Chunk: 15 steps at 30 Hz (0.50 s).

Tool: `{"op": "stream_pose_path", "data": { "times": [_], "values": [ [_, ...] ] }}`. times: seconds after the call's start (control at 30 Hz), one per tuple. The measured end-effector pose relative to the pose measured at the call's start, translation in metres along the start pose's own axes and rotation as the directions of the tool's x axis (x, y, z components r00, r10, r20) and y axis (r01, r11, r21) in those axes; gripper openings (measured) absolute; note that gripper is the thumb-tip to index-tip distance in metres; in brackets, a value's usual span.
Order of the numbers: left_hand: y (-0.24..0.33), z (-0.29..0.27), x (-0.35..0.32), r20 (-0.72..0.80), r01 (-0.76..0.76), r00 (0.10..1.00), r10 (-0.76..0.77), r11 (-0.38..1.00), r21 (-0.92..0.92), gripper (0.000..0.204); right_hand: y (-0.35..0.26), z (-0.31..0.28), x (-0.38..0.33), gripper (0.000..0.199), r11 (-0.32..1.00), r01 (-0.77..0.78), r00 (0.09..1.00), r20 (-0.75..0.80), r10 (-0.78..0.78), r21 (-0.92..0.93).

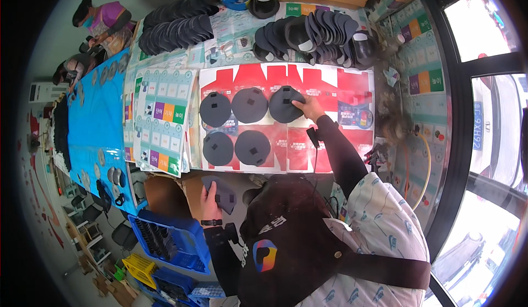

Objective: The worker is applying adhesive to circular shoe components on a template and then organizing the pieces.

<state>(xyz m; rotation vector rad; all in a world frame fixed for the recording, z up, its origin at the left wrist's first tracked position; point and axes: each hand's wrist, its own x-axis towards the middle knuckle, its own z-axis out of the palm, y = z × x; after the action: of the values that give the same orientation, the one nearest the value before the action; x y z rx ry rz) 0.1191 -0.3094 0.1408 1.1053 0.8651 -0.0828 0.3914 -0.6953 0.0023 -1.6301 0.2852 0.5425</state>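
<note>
Dark grey round pads lie in two rows on a red-and-white printed sheet (286, 166), each with small black patches. At the right end of the far row, my right hand (309, 109) is closed on the edge of one round pad (284, 100). Beside it in that row are a middle pad (248, 102) and a left pad (214, 110). Two more, a left pad (218, 150) and a right pad (254, 146), form the near row. Below the table's front edge, my left hand (210, 203) grips another dark grey pad (224, 196), seen tilted.
Stacks of dark pads (176, 34) and black curved pieces (305, 34) cover the table's far side. Printed sheets (165, 114) lie left. A person (107, 26) works by a blue table (96, 125). Blue crates (181, 246) stand lower left; a window frame (462, 87) is right.
</note>
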Motion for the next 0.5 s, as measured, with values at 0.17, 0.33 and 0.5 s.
{"op": "stream_pose_path", "data": {
  "times": [0.17, 0.33, 0.5],
  "values": [
    [0.012, 0.024, -0.005, 0.005, 0.021, 1.0, -0.021, 0.999, 0.025, 0.031, 0.01, -0.007, 0.008, 0.029, 0.999, -0.006, 1.0, -0.009, 0.007, 0.033],
    [0.006, 0.033, 0.003, 0.095, 0.085, 0.992, -0.081, 0.996, -0.035, 0.037, 0.028, -0.004, 0.007, 0.05, 0.819, 0.174, 0.926, -0.191, -0.325, -0.546],
    [0.011, 0.103, 0.013, 0.438, 0.224, 0.876, -0.202, 0.974, 0.001, 0.04, -0.012, 0.04, -0.09, 0.062, 0.982, 0.182, 0.91, 0.37, -0.187, 0.048]
  ]
}}
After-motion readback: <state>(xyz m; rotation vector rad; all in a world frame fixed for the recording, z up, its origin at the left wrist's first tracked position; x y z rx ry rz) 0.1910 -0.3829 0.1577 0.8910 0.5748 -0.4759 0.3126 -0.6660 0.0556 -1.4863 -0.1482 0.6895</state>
